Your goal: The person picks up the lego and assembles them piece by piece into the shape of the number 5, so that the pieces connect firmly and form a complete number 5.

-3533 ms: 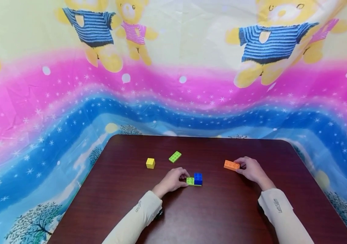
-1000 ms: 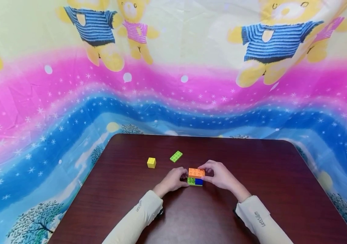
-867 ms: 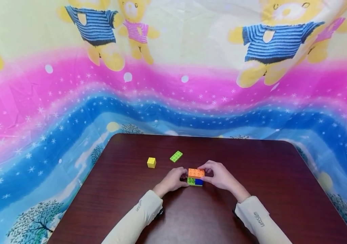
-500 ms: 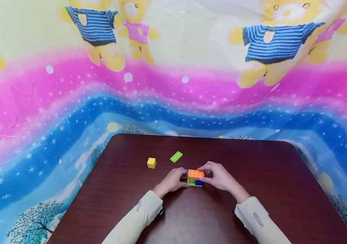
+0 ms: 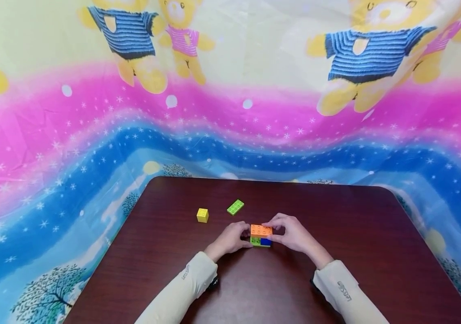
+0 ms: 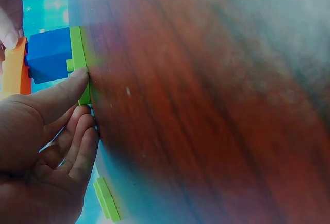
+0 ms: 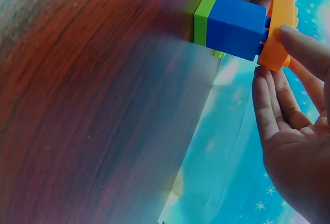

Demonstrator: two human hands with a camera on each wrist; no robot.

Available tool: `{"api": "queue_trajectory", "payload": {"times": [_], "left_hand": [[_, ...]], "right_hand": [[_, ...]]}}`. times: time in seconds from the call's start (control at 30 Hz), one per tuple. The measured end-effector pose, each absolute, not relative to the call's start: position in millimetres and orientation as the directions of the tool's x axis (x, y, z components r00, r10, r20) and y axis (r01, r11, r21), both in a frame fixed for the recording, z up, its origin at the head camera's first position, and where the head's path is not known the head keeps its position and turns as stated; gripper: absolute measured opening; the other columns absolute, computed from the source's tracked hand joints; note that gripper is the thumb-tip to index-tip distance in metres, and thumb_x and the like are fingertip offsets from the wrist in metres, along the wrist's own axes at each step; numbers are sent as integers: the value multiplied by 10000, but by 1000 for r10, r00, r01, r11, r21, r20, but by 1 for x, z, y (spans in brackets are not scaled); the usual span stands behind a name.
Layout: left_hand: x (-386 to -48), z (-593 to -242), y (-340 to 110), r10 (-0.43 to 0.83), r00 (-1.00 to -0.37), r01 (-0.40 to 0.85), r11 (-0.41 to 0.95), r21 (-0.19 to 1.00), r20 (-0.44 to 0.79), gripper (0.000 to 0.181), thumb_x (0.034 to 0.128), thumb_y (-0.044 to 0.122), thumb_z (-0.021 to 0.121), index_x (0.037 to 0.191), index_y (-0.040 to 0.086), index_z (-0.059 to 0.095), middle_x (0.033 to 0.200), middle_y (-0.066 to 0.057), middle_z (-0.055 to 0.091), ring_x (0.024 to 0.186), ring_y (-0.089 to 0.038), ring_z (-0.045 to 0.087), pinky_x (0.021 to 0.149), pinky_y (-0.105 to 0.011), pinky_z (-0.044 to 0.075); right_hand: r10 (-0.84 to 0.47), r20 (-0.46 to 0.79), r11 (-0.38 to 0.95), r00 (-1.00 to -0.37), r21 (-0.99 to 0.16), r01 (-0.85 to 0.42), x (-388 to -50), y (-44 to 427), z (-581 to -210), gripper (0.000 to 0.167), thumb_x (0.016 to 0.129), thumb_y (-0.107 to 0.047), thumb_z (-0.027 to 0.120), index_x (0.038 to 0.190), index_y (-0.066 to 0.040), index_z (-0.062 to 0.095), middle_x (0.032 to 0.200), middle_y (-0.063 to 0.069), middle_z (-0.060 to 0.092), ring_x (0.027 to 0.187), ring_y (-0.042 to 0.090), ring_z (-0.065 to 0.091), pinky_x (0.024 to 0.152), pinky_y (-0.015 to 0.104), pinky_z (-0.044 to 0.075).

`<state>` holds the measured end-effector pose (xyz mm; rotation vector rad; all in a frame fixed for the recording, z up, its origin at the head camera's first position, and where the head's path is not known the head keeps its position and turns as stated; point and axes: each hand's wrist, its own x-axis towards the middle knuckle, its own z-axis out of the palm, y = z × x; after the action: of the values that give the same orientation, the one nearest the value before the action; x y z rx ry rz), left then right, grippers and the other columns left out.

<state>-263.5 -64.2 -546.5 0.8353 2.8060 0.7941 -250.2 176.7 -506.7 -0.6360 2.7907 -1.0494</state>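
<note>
Near the middle of the table, my left hand [image 5: 228, 238] pinches the left end of a light green building-block plate [image 6: 78, 48]. A blue building block [image 7: 234, 25] stands on the plate's other end. My right hand [image 5: 293, 231] grips an orange building brick [image 5: 260, 230] by its right end, thumb in front and fingers behind. This brick sits over the blue block and reaches left above the green plate's bare studs. In the right wrist view, blue studs still show in a narrow gap under the orange brick, which is slightly tilted.
A yellow block [image 5: 202, 215] lies to the left, beyond my left hand. Further back is a second light green plate [image 5: 235, 207], set at an angle. The dark wooden table [image 5: 336, 202] ends at a printed cloth backdrop [image 5: 230, 108].
My right hand has carried the orange brick leftward from the table's right side to over the blue block, then lowered it slightly. My left hand has kept hold of the green plate.
</note>
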Motion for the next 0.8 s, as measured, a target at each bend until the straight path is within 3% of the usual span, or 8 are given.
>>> {"api": "queue_trajectory", "payload": {"times": [0.2, 0.8], "left_hand": [[-264, -542, -64, 535, -843, 477, 709, 519, 44, 265, 858, 206, 869, 1032, 102, 699, 986, -38, 667, 897, -140, 649, 801, -219, 538], [-262, -542, -63, 539, -841, 480, 707, 520, 45, 273, 853, 200, 873, 1042, 98, 705, 977, -41, 665, 882, -145, 641, 780, -210, 522]], "right_hand": [[-443, 80, 649, -893, -659, -381, -253, 180, -509, 418, 843, -160, 870, 1246, -221, 776, 1088, -42, 673, 996, 229, 635, 876, 420, 610], [-386, 56, 647, -921, -695, -314, -252, 178, -520, 410, 852, -203, 868, 1248, -239, 768, 1091, -60, 699, 1006, 213, 643, 928, 444, 594]]}}
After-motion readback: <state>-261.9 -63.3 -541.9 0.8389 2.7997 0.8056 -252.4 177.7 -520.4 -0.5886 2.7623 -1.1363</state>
